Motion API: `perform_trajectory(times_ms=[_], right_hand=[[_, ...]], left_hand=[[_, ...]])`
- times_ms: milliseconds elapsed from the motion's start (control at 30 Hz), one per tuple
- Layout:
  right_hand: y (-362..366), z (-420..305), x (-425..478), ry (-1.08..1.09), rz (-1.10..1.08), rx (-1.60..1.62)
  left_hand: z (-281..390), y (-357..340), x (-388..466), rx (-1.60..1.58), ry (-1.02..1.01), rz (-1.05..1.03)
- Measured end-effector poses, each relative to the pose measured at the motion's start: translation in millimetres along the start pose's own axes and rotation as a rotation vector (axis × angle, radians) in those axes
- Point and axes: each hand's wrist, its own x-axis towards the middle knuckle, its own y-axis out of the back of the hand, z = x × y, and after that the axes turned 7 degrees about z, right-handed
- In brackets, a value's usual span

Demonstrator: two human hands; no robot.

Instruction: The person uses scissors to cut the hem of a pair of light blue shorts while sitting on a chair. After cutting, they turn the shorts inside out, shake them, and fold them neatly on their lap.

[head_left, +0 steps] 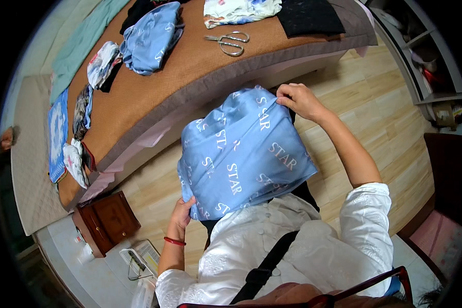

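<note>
A light blue cloth with white printed lettering spreads over my lap. My left hand grips its lower left edge, the thumb on top of the fabric. At the upper right corner of the cloth, my right hand pinches the edge between thumb and fingers. Metal scissors lie on the brown woven bed mat beyond the cloth. Left of them is a crumpled blue cloth with similar lettering.
Folded white patterned cloth and black cloth lie at the bed's far side. Several small crumpled garments line its left part, near a green cloth. A wooden nightstand stands lower left, beside a white basket. Shelves stand at right.
</note>
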Motion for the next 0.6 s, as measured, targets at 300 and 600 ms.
perform_trajectory(times_ms=[300, 600], right_hand=[[-9.1, -21.1, -30.8, 0.016, 0.235, 0.079], [-27.6, -67.3, -61.2, 0.234, 0.159, -0.012]], left_hand=[[12.9, -22.1, -11.6, -0.131, 0.017, 0.04], [-5.0, -21.5, -6.4, -0.096, -0.192, 0.179]])
